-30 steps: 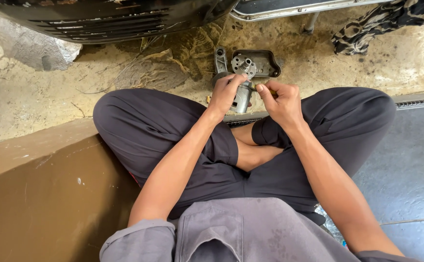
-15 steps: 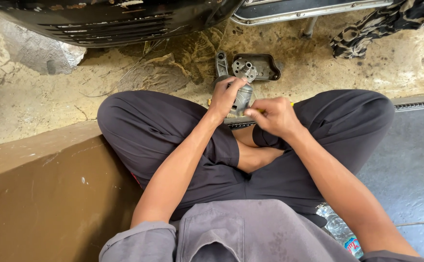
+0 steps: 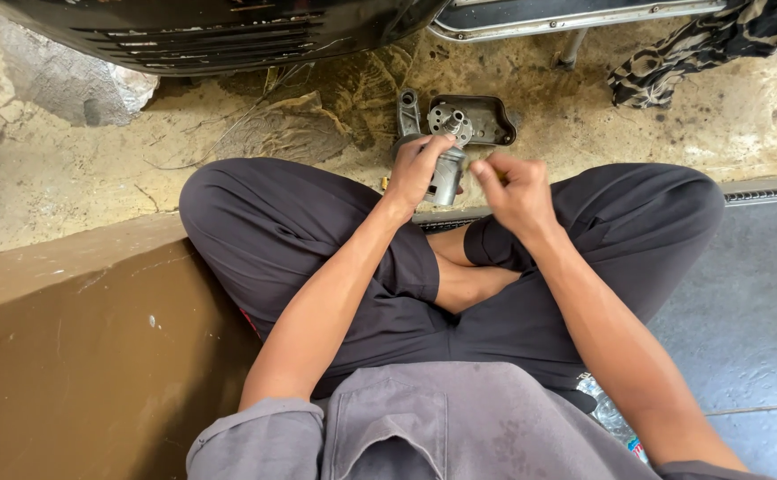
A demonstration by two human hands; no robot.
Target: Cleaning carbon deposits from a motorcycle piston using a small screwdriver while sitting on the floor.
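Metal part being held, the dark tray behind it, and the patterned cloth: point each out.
grey metal part (image 3: 446, 178), head view, on its cylindrical body below the left hand.
dark tray (image 3: 493, 120), head view, on its inner floor.
patterned cloth (image 3: 673, 62), head view, on its bunched middle.

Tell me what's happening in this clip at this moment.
A person sits cross-legged on the ground beside a dark vehicle body. The left hand grips a grey metal mechanical part, holding it upright in front of the knees. The right hand is next to the part, fingers pinched; whether it holds something small is unclear. A dark metal cover lies on the dirt beyond.
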